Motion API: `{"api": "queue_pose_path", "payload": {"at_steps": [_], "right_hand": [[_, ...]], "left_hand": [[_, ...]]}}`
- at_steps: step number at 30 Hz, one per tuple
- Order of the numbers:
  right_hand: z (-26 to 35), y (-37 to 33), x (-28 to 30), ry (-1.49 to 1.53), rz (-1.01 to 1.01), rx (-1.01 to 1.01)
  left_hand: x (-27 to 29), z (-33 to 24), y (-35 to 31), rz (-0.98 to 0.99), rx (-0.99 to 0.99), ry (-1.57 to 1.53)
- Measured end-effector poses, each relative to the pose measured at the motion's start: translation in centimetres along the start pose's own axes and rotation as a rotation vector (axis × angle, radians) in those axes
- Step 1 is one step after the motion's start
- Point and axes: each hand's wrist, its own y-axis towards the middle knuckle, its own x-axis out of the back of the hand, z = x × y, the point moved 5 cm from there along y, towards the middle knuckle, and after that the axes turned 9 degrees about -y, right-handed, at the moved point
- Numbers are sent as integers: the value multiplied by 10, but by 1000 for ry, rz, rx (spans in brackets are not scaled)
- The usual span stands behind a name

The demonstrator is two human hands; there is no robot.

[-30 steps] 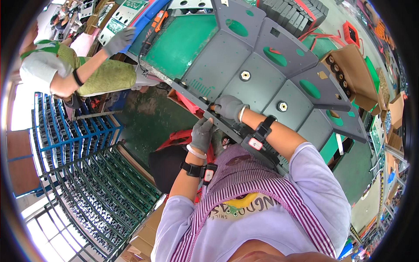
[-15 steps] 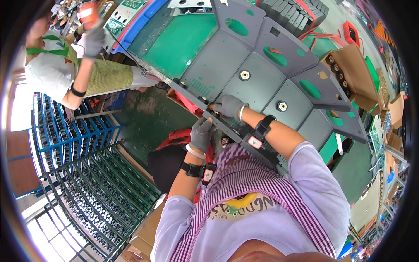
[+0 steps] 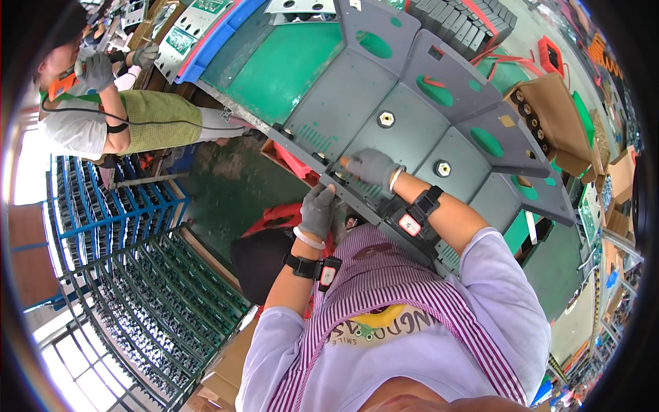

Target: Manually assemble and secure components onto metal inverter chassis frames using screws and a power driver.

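Note:
Both my hands wear grey gloves and are at the near flange of a grey sheet-metal casing, one of several in a row. My left hand is closed against the outer side of that flange, thumb near its top edge. What it pinches is hidden. Just inside the flange, my right hand hovers over the casing floor with its fingers curled together; anything between the fingertips is too small to make out. Small dark fittings sit along the inside of the flange. Brass-coloured hex fittings stand on neighbouring casing floors.
At the far left a co-worker holds an orange corded tool. A cardboard box of round black parts stands right. Stacked grey parts lie at the back. Racks of parts stand left; a dark stool is beside me.
My right hand has moved slightly right, away from the flange and the fitting it was touching. My left hand stays in place. The co-worker has brought the orange tool down to the left.

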Motion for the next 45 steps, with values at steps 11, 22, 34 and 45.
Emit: {"api": "queue_pose_path", "payload": {"at_steps": [11,22,34,45], "right_hand": [[-34,-24,75,-193,-584,52],[22,-109,22,1675,189,427],[61,-169,9,125,-913,207],[29,-166,18,271,-727,58]], "left_hand": [[-1,-9,-12,-183,132,-70],[-30,-143,-37,46,-590,252],[-48,-134,-77,177,-602,161],[-38,-91,-80,427,374,-1150]]}}
